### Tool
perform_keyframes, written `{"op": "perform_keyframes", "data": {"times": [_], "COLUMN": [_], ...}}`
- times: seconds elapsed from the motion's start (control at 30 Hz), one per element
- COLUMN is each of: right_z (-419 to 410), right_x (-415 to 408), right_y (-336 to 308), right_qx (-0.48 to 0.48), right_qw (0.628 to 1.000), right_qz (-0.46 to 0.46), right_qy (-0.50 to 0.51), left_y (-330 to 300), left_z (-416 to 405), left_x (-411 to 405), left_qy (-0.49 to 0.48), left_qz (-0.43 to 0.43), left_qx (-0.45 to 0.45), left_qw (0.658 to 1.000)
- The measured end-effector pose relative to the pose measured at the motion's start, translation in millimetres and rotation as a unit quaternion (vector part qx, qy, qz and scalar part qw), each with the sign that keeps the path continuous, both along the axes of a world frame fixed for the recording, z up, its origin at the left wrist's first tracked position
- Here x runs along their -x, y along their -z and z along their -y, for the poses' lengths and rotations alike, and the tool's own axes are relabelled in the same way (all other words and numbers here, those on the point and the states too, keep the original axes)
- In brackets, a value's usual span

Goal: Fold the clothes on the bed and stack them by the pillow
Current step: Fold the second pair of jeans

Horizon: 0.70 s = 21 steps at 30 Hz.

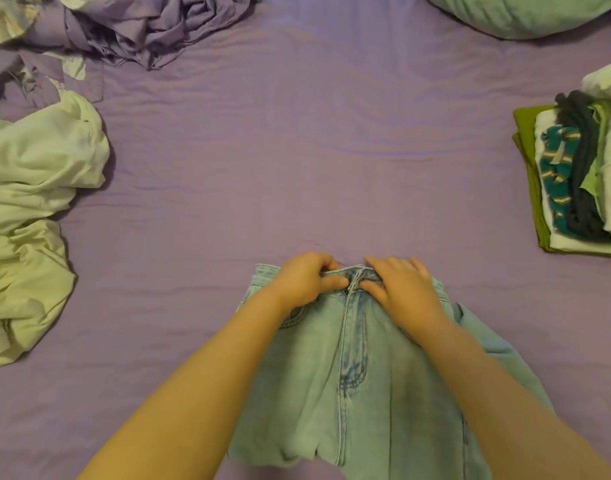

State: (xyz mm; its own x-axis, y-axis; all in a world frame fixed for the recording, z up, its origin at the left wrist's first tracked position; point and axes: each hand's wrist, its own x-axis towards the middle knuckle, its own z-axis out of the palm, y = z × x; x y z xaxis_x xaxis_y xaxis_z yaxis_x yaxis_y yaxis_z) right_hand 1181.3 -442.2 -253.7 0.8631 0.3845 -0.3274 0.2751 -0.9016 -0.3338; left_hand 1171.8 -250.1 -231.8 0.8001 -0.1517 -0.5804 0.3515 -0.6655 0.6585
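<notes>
Jeans (352, 368) lie front-up at the near edge of the bed (297, 150). The left hand (307, 280) pinches the waistband by the button; the right hand (401, 289) presses flat beside it. Uneven legs could skew the fold, far from the stack (574, 174) by the pillow (522, 12).

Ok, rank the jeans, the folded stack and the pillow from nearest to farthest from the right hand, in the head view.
1. Jeans: under the right hand, at the waistband.
2. Folded stack: off to the right.
3. Pillow: far corner, upper right.
</notes>
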Motion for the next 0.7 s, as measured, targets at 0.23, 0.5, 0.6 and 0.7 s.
{"op": "perform_keyframes", "data": {"times": [0.23, 0.5, 0.6, 0.7], "right_z": [7, 14, 13, 19], "right_x": [24, 45, 54, 59], "right_y": [-65, -174, -218, -259], "right_qx": [-0.165, -0.279, -0.281, -0.274], "right_qw": [0.985, 0.957, 0.950, 0.946], "right_qz": [0.049, 0.052, 0.103, 0.142], "right_qy": [0.018, -0.055, -0.085, -0.098], "left_y": [-53, -162, -206, -247], "left_z": [6, 30, 47, 57], "left_x": [26, 49, 60, 70], "left_qy": [-0.173, -0.307, -0.308, -0.302], "left_qz": [-0.063, -0.079, -0.054, -0.021], "left_qx": [0.133, 0.183, 0.206, 0.219], "left_qw": [0.974, 0.931, 0.927, 0.928]}}
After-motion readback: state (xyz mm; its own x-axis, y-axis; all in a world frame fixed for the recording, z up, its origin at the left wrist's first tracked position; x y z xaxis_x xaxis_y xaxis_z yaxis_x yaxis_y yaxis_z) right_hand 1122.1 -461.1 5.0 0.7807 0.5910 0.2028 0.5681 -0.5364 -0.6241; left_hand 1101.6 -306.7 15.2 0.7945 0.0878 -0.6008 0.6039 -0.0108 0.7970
